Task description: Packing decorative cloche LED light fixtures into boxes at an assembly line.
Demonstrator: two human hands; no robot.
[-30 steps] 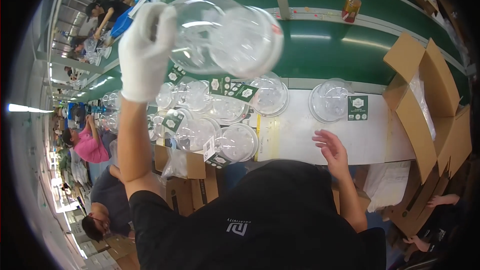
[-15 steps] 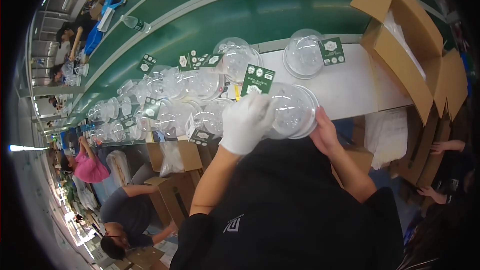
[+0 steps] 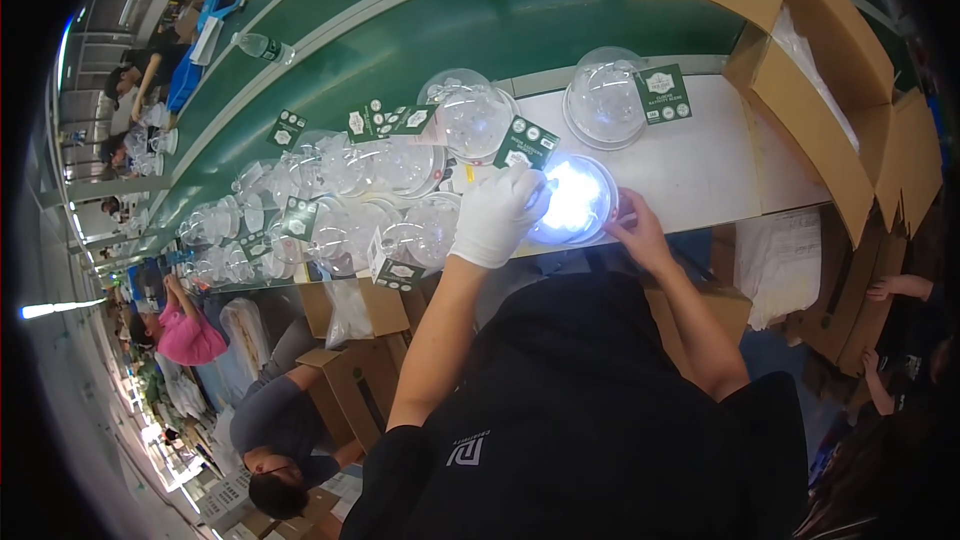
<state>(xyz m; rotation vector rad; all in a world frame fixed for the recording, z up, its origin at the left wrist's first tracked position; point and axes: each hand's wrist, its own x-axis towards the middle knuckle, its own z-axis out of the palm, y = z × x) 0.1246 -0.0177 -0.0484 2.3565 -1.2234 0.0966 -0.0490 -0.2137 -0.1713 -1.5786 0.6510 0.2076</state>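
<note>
My left hand (image 3: pixel 500 215), in a white glove, grips the left side of a clear plastic dome (image 3: pixel 575 200) that glows bright white inside and rests on the white table top (image 3: pixel 700 165). At the dome's right rim my bare right hand (image 3: pixel 635 230) pinches the base with its fingertips. A dark green card tag (image 3: pixel 525 145) lies just behind the glove.
Several more clear domes with green tags (image 3: pixel 350 200) crowd the table to the left. One dome (image 3: pixel 610 95) stands at the back. A green conveyor belt (image 3: pixel 560 10) runs behind. Open cardboard boxes (image 3: pixel 830 90) sit at the right. Other people (image 3: pixel 280 420) work below left.
My left hand brought the dome down from high in the air onto the table. My right hand closed in on its rim, and the dome now glows white.
</note>
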